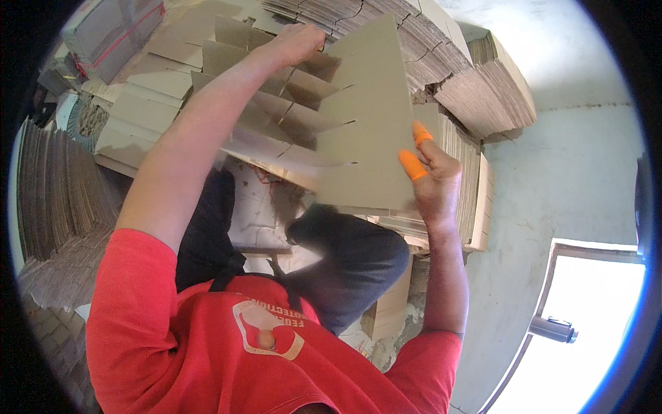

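On the chest of the red cloth shirt there is pale printed lettering, turned upside down in this view, with a rounded pale emblem beside it. In front of the person, a large tan cardboard sheet with short slits stands tilted, and thin tan cardboard strips meet it from its left side, crossing other strips. The bare left hand is near the upper left corner of the sheet, with curled fingers; its grip is mostly hidden, so I cannot tell what it has hold of. The right hand wears two orange rubber finger covers. Its thumb lies over the right edge of the sheet and one finger is just above, with a small gap between them; I cannot tell whether this grip pinches firmly. The left forearm passes before the strips and hides part of them. Behind the sheet lie thick stacks of brown cardboard, another brown upright stack stands at far left, and a greyish box with red strap is at upper left.
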Motion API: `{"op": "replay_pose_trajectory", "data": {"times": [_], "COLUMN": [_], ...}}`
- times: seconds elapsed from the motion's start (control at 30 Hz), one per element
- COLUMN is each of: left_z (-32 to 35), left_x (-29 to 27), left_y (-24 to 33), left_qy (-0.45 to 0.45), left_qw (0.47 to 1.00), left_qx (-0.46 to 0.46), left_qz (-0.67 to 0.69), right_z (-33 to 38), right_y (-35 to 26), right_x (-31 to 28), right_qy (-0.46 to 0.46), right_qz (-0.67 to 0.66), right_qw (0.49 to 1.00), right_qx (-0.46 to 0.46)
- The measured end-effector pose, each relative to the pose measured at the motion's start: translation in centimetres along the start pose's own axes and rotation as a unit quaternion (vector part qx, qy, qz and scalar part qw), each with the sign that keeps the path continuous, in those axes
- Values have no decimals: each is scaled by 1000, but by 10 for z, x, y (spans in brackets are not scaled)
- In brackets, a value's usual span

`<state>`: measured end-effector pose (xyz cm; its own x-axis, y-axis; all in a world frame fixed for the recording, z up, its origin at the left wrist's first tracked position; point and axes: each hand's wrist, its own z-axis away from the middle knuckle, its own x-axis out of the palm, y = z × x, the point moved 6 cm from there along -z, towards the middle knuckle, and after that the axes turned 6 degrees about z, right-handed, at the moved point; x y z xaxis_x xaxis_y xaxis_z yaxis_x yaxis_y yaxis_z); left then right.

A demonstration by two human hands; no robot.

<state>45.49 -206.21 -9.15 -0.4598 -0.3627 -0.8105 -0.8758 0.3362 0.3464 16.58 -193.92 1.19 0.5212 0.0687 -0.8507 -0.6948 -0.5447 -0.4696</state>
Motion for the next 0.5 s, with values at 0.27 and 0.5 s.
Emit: {"op": "replay_pose_trajectory", "data": {"times": [0.27,0.5], "left_z": [0,-3], "left_x": [4,4], "left_y": [4,-1], "left_qy": [15,-23], "left_qw": [1000,999], "left_qx": [7,-19], "left_qz": [-5,-18], "right_z": [1,8], "right_y": [-9,-13], "right_x": [37,63], "right_qy": [0,-67], "right_qz": [43,81], "right_qw": [997,988], "right_qx": [-70,-117]}}
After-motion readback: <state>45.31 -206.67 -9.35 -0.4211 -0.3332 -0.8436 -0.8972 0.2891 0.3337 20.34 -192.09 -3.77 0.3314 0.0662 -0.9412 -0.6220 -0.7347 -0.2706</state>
